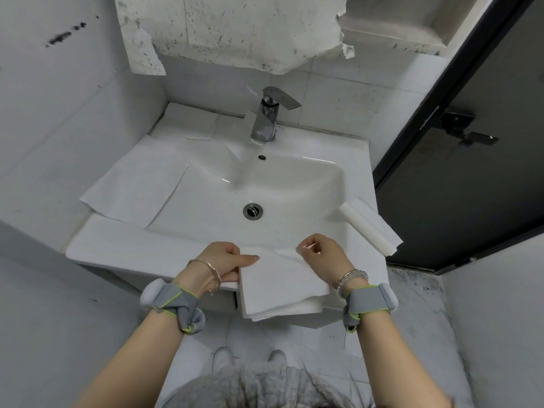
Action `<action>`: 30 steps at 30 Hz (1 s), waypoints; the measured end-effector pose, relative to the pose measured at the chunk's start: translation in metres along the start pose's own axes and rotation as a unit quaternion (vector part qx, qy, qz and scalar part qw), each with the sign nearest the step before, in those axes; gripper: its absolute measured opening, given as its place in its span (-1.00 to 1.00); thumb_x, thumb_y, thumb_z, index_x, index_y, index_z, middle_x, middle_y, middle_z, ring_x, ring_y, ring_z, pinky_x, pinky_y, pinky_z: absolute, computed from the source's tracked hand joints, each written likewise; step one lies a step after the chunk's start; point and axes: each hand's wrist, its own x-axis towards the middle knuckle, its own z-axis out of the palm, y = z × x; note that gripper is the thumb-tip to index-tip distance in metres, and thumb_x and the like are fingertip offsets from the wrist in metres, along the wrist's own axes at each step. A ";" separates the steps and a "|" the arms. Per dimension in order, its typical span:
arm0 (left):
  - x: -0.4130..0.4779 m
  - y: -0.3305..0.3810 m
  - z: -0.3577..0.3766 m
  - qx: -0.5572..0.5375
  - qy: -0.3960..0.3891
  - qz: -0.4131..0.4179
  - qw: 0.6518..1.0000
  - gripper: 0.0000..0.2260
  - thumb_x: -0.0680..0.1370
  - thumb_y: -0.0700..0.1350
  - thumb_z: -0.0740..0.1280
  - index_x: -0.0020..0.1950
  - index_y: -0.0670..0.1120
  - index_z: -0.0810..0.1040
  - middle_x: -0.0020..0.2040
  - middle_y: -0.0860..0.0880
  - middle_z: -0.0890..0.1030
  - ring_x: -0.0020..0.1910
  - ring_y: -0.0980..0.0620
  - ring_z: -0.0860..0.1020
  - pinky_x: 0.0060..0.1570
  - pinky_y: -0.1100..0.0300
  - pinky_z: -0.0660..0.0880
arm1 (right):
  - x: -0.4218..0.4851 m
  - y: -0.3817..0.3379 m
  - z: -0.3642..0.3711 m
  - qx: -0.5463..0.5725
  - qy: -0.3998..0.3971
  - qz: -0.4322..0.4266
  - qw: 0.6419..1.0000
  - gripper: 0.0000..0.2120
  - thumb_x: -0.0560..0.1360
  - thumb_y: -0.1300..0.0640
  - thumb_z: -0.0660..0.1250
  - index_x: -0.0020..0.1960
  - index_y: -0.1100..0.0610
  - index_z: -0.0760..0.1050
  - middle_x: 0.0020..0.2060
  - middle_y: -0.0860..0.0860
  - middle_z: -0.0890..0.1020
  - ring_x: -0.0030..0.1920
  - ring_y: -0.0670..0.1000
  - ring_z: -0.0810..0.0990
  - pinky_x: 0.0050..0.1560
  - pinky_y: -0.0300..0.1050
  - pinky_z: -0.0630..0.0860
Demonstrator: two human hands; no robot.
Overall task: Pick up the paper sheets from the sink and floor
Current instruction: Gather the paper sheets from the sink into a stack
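Paper stack point(279, 287) at lower centre hangs pinched between left hand point(223, 260) and right hand point(321, 254) over the sink point(123, 245) rim, while sheets point(138, 184) at centre left, upper left and right edge await collection.

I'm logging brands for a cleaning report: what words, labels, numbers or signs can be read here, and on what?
None: no readable text anywhere.
The faucet, sink, paper sheets and grey wrist bands carry no print.
The black wall marks are stains, not letters.
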 end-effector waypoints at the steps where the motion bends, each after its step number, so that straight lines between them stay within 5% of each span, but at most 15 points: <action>1: -0.001 0.000 0.000 0.013 0.011 0.005 1.000 -0.64 0.40 -0.30 0.47 -0.39 -0.15 0.29 -0.27 -0.17 0.56 -0.37 0.03 0.65 -0.35 0.20 0.63 | 0.000 0.000 0.001 -0.008 -0.007 0.000 1.000 -0.94 0.51 0.11 0.32 -0.13 0.09 0.51 -0.30 -0.03 0.50 -0.31 -0.05 0.45 -0.39 -0.33 0.39; 6: 0.000 -0.001 0.000 0.077 0.044 0.021 0.996 -0.70 0.37 -0.34 0.49 -0.32 -0.18 0.35 -0.25 -0.13 0.51 -0.26 -0.09 0.60 -0.33 0.15 0.63 | 0.002 0.007 0.003 -0.039 0.005 0.017 0.999 -0.87 0.45 0.11 0.37 -0.26 0.01 0.48 -0.33 -0.07 0.52 -0.33 -0.01 0.50 -0.15 -0.02 0.58; 11: 0.005 -0.009 0.003 0.230 0.104 0.075 0.965 -0.63 0.35 -0.20 0.51 -0.29 -0.08 0.28 -0.36 -0.06 0.46 -0.47 0.03 0.47 -0.46 0.23 0.46 | 0.004 0.007 0.002 -0.051 0.022 0.021 0.998 -0.83 0.41 0.12 0.42 -0.29 -0.01 0.46 -0.34 -0.08 0.52 -0.27 -0.01 0.51 -0.17 -0.13 0.49; 14: 0.005 -0.010 -0.001 0.327 0.144 0.097 0.929 -0.60 0.35 -0.07 0.51 -0.30 -0.02 0.24 -0.33 0.04 0.39 -0.31 0.02 0.41 -0.33 0.22 0.31 | 0.004 0.008 0.004 -0.051 0.029 0.023 0.998 -0.89 0.40 0.14 0.43 -0.23 0.05 0.50 -0.34 -0.07 0.51 -0.26 -0.04 0.49 -0.24 -0.20 0.41; 21: 0.006 0.004 -0.042 0.219 0.292 0.122 0.923 -0.83 0.46 -0.08 0.40 -0.14 -0.09 0.43 -0.06 -0.18 0.62 0.06 -0.16 0.55 0.05 0.15 0.42 | 0.013 -0.007 0.005 -0.048 0.046 -0.002 0.998 -0.93 0.40 0.19 0.40 -0.15 0.08 0.53 -0.38 -0.10 0.48 -0.24 -0.05 0.47 -0.33 -0.35 0.34; 30: 0.010 0.019 -0.115 0.145 0.393 0.109 0.901 -0.86 0.51 -0.13 0.34 -0.02 -0.18 0.55 0.04 -0.22 0.63 0.12 -0.21 0.53 0.11 0.09 0.42 | 0.044 -0.084 0.033 -0.046 0.018 -0.084 0.995 -0.96 0.42 0.18 0.32 -0.19 0.13 0.54 -0.30 0.04 0.62 -0.26 0.01 0.61 -0.17 -0.20 0.53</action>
